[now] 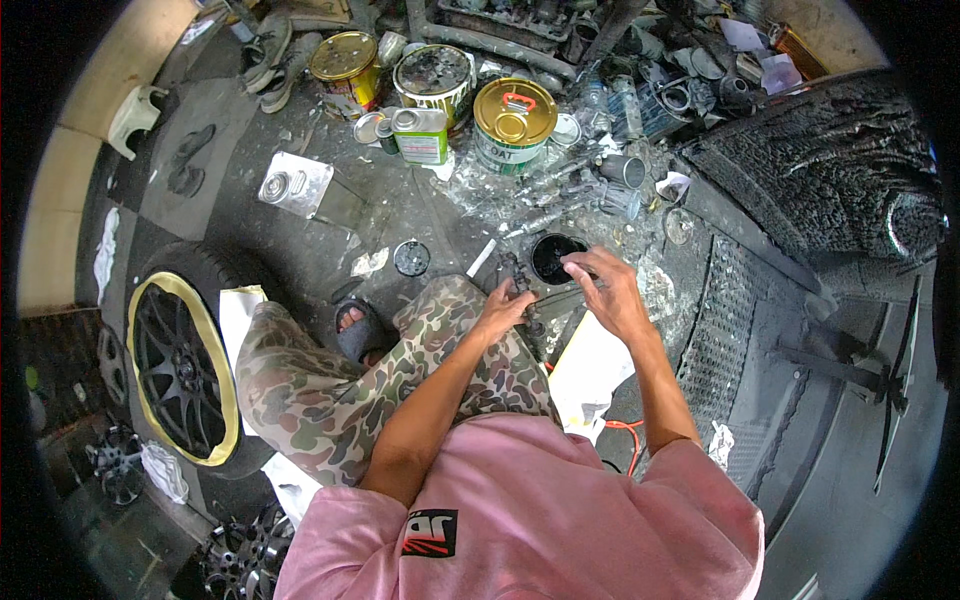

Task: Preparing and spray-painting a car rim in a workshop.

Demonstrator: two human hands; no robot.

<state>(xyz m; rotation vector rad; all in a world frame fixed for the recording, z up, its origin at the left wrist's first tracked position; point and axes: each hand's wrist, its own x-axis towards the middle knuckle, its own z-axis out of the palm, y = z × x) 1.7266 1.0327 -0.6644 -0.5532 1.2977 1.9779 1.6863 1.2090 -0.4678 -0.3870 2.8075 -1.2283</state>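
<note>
My left hand (503,308) is closed around a dark, paint-caked tool (533,318) shaped somewhat like a spray gun. Much of it is hidden by the fingers and my knee. Just beyond, on the floor, stands a round cup of black liquid (557,258). Over the cup's right rim, my right hand (612,295) has thumb and fingertips pinched together; what lies between them is too small to make out. Left of the cup are a white strip (482,258) and a round lid with dark paint (411,258).
Paint cans (515,125), a green-and-white tin (420,137) and clutter stand ahead. A wheel with masking tape round its rim (133,370) stands at left. White paper (592,365) and a red hose (632,440) lie near my right arm; a dark vehicle panel (820,170) is at right.
</note>
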